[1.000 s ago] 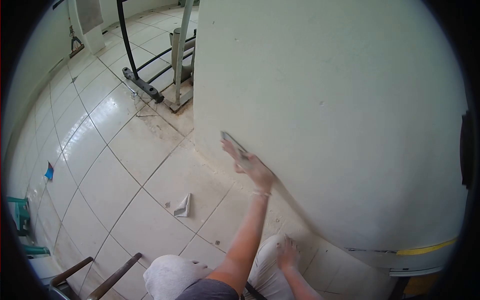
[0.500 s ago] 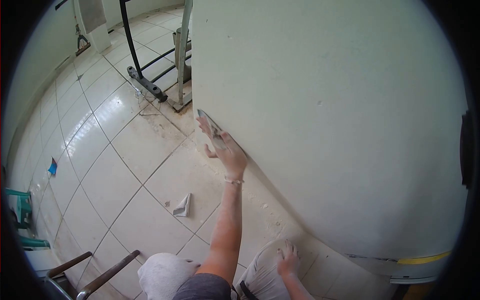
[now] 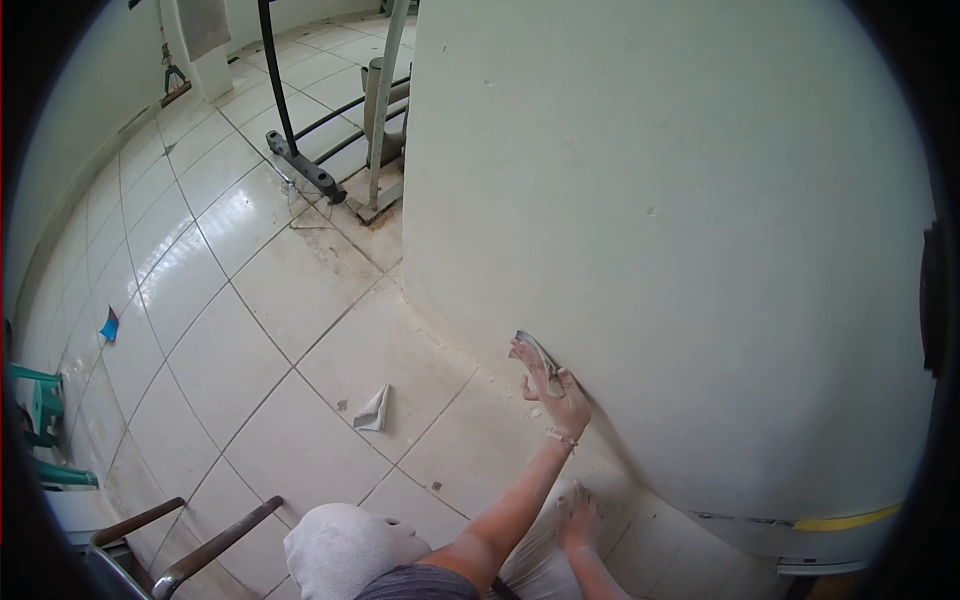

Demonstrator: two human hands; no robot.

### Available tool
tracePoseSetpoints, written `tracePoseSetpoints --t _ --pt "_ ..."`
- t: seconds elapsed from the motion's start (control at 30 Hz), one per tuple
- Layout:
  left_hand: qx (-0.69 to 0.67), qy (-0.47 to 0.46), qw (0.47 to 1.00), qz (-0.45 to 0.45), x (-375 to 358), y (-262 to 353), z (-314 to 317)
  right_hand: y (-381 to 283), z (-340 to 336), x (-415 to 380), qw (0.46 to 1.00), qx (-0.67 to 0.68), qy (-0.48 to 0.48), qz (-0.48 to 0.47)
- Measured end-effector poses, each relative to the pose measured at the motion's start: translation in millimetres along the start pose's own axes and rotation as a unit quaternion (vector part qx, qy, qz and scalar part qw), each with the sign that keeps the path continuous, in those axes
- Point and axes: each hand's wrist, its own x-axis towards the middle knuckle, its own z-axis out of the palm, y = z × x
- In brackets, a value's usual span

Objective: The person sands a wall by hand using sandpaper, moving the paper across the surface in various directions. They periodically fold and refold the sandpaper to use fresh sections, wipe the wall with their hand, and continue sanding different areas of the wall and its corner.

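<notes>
My left hand (image 3: pixel 563 403) reaches forward to the lower part of the pale wall (image 3: pixel 680 250). It holds a folded grey sheet (image 3: pixel 537 350) that looks like sandpaper, pressed flat to the wall surface. Some fingers stick out around the sheet. My right hand (image 3: pixel 579 513) rests on my light-trousered knee, close to the wall's base, with its fingers stretched out and nothing visible in them. Whitish dust and crumbs (image 3: pixel 490 378) lie along the foot of the wall, below my left hand.
A folded grey-white piece (image 3: pixel 372 409) lies on the tiled floor (image 3: pixel 290 430), with a blue scrap (image 3: pixel 108 323) farther left. A metal frame (image 3: pixel 305 170) stands beyond the wall corner. A chair's armrests (image 3: pixel 220 540) and green plastic stools (image 3: pixel 46 408) are at lower left.
My left hand has slid the sandpaper along the wall, from near the corner back towards me and to the right. The right hand stays on the knee. The view has shifted slightly.
</notes>
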Motion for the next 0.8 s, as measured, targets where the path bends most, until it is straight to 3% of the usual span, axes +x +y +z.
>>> tracePoseSetpoints --t 0.13,0.23,0.27,0.37,0.47,0.53,0.57,0.63,0.67,0.7,0.8 --pt "0.049 0.01 0.999 -0.017 28 9 -15 -1 -3 3 1.0 0.02 0.0 -0.004" --pt "0.047 0.049 0.997 -0.039 116 17 -39 8 5 2 0.999 0.023 0.02 -0.017" --pt "0.033 0.074 0.996 -0.044 161 4 -48 9 5 3 0.999 0.03 0.021 -0.018" --pt "0.006 0.047 0.983 -0.179 285 -93 -75 6 3 2 0.999 0.044 0.012 -0.021" --pt "-0.154 -0.03 0.971 -0.183 309 -99 -87 6 2 6 0.999 0.037 0.012 -0.021" --pt "-0.232 0.023 0.957 -0.174 282 -75 -74 2 4 4 0.999 0.029 0.01 -0.018" --pt "-0.257 0.103 0.947 -0.165 231 -51 -52 -2 2 2 1.0 0.023 0.009 -0.014" --pt "-0.144 0.068 0.986 -0.043 139 -82 -18 -9 -2 1 1.0 0.008 0.005 -0.009" --pt "-0.132 0.065 0.988 -0.041 86 -55 -5 -12 -5 -1 1.0 -0.001 0.0 -0.007" --pt "-0.096 0.088 0.99 0.045 53 -32 2 -13 -7 -1 1.0 -0.011 -0.003 -0.006" --pt "0.001 -0.017 0.999 0.037 -33 -30 2 -12 -1 1 0.999 -0.026 -0.022 0.005"
